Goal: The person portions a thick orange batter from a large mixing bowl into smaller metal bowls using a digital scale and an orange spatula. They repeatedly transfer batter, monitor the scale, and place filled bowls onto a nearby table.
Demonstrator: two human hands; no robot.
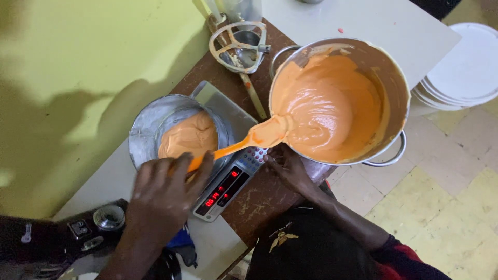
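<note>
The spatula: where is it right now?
In the head view, the spatula is held by the left hand, its blade at the big pot's rim, handle crossing the scale.

A cream-coloured metal mixer paddle (239,45) is seen lying on the brown wooden table top (259,199), just beside a stick smeared with orange (253,95). A white table surface (363,23) is placed behind the brown one. A stack of round white plastic lids (461,72) is found at the right, above the floor of yellow and pale tiles (456,192). At the lower left, a black device with a small round glass part (98,223) is seen, and a blue object (182,243) lies near it. A yellow-green wall (78,62) fills the left side, and a dark shadow is cast on it.
</note>
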